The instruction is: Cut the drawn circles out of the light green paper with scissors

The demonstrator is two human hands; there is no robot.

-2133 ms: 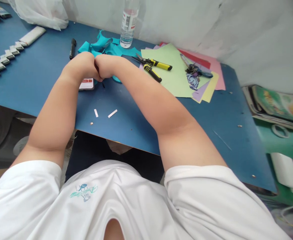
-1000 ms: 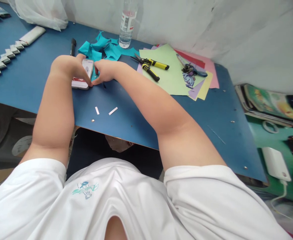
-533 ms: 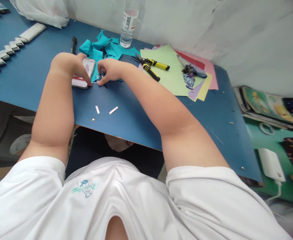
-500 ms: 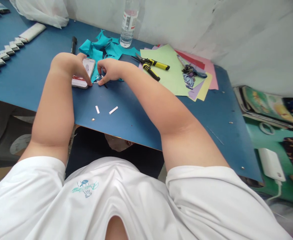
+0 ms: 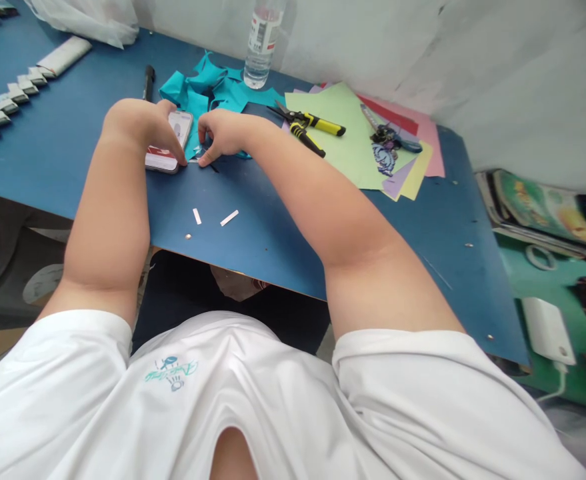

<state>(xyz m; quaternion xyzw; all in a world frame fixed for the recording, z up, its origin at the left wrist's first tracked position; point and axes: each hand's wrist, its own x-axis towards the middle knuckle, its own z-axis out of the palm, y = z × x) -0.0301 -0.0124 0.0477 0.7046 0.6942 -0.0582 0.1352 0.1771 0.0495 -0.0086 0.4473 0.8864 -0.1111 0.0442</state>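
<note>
My left hand (image 5: 140,123) lies curled over the left part of a phone (image 5: 169,141) flat on the blue table (image 5: 273,227), thumb at the phone's near corner. Just to its right, my right hand (image 5: 223,132) is closed in a pinch on a small teal paper piece (image 5: 199,157) pressed against the table. The two hands' fingertips nearly meet beside the phone. A heap of teal paper scraps (image 5: 207,83) lies just behind both hands.
Yellow-handled snips (image 5: 309,127) lie on coloured paper sheets (image 5: 353,143) with a key bunch (image 5: 390,138). A water bottle (image 5: 261,40) stands at the wall. A black marker (image 5: 147,80), a folded paper chain (image 5: 7,107) and two white slips (image 5: 213,217) are around.
Two seconds ago both fists were pressed together over the phone. My left hand has since shifted left onto the phone, and my right hand pinches the teal piece down. Little moved in the last half second.
</note>
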